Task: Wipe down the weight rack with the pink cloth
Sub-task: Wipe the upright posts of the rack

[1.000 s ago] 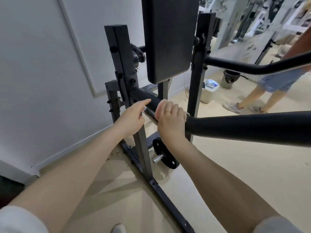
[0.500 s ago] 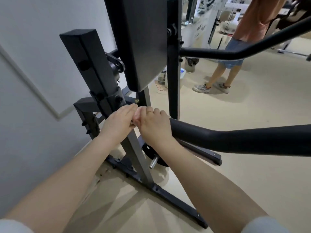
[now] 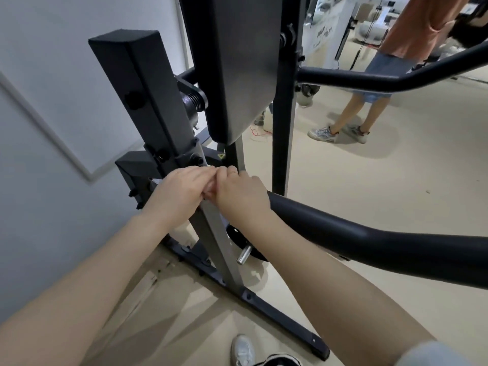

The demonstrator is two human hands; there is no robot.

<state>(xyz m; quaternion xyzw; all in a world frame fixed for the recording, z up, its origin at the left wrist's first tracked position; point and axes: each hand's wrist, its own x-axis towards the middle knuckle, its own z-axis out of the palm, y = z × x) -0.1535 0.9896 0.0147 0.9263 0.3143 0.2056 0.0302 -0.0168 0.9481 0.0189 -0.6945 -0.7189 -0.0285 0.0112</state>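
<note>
I see both hands meeting at the weight rack [image 3: 211,228], where its padded arm [image 3: 369,241] joins the grey upright; the left hand [image 3: 179,192] curls its grip over the joint; the right hand [image 3: 240,196] wraps the arm's near end; knuckles touch. A sliver of the pink cloth [image 3: 210,191] shows between them, though I cannot tell which hand holds it. The wall [image 3: 39,154] crowds the left edge; open floor [image 3: 369,180] lies right, where another person [image 3: 369,83] stands well apart; the base rail [image 3: 264,302] runs toward my shoe [image 3: 241,350].
</note>
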